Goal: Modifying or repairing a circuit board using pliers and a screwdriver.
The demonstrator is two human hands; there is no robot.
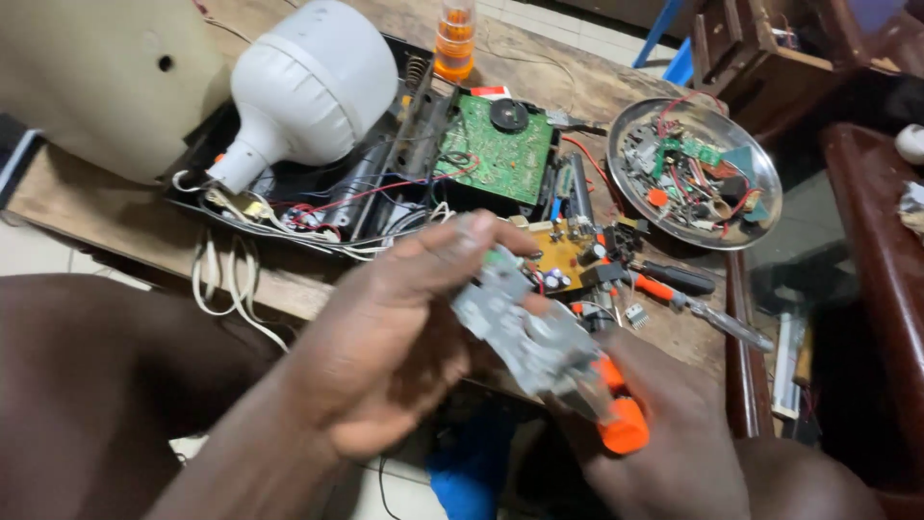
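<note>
The left hand [385, 356] has its grip clamped on a small grey circuit board [515, 327], held in the air just in front of the wooden bench [298, 289]. The right hand [664, 433] has its grip closed round an orange-handled screwdriver [616, 414], whose tip end meets the board. On the bench, a round metal dish [760, 207] holds loose parts: a small green board, red wires, screws and dark components. Beside it an open black casing [289, 193] holds a green circuit board [496, 149], tangled red and white wires, and a large white bulb [308, 91]. Another screwdriver [688, 299] lies near the dish.
</note>
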